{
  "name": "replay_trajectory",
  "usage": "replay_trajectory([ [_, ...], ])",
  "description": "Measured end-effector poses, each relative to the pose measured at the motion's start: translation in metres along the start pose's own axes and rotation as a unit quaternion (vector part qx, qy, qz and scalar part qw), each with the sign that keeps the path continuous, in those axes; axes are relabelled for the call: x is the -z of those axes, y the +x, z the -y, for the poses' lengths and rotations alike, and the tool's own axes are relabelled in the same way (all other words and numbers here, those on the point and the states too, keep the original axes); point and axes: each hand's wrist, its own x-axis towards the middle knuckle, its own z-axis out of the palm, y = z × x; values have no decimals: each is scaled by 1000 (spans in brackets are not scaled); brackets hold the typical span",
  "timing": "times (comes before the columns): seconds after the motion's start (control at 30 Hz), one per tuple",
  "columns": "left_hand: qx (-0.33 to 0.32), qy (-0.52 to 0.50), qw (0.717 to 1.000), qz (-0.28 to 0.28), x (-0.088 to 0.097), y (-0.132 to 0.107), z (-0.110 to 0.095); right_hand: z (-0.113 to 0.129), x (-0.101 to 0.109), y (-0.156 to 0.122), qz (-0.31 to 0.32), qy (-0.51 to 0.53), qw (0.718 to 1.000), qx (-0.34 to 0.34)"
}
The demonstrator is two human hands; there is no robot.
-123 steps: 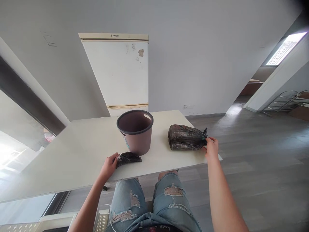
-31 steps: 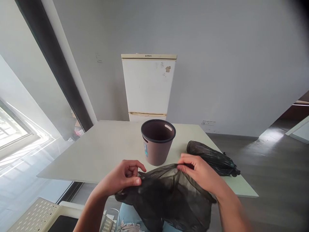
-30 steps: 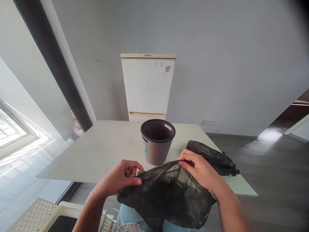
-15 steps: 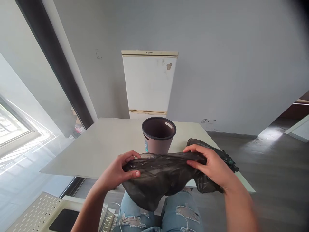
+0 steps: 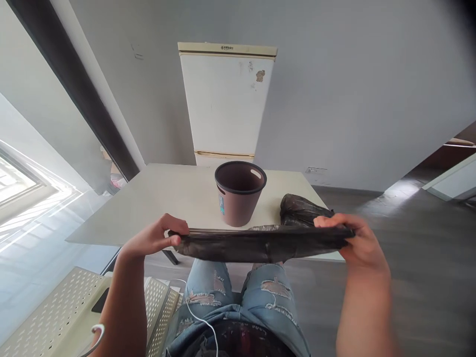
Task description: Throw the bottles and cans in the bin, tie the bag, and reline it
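A black plastic bag (image 5: pixel 256 246) is stretched sideways into a taut band above my lap and the table's front edge. My left hand (image 5: pixel 158 237) is closed on its left end, thumb below and fingers curled above. Gripping the opposite end, my right hand (image 5: pixel 351 238) is closed with its fingers wrapped round the plastic. Just beyond the bag stands a mauve trash bin (image 5: pixel 241 206) with a dark rim, upright, its open top facing up. Another dark bundle of plastic bags (image 5: pixel 299 208) lies on the table behind the stretched bag, near my right hand.
The white table (image 5: pixel 178 198) reaches out in front of my knees. Behind it stands a white refrigerator (image 5: pixel 225 104) against the grey wall. At lower left is a cream perforated rack (image 5: pixel 55 307), and a white cable (image 5: pixel 197 315) hangs across my lap.
Both hands have moved apart, pulling the loose, drooping bag into a straight, tight band. My view has tilted downward, showing more of my lap.
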Motion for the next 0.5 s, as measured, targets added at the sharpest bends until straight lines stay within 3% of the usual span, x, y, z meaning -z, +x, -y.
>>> replay_trajectory([
  [0.1, 38, 140, 987, -65, -10, 5, 0, 21, 9, -11, 211, -103, 963, 132],
  [0.2, 5, 325, 940, -99, -30, 15, -3, 51, 4, -23, 330, -288, 888, 137],
  [0.33, -22, 420, 885, -198, -47, 23, -2, 70, -11, -42, 356, -442, 814, 123],
  [0.5, -17, 457, 856, -241, -51, 22, -2, 61, -17, -66, 323, -506, 796, 77],
])
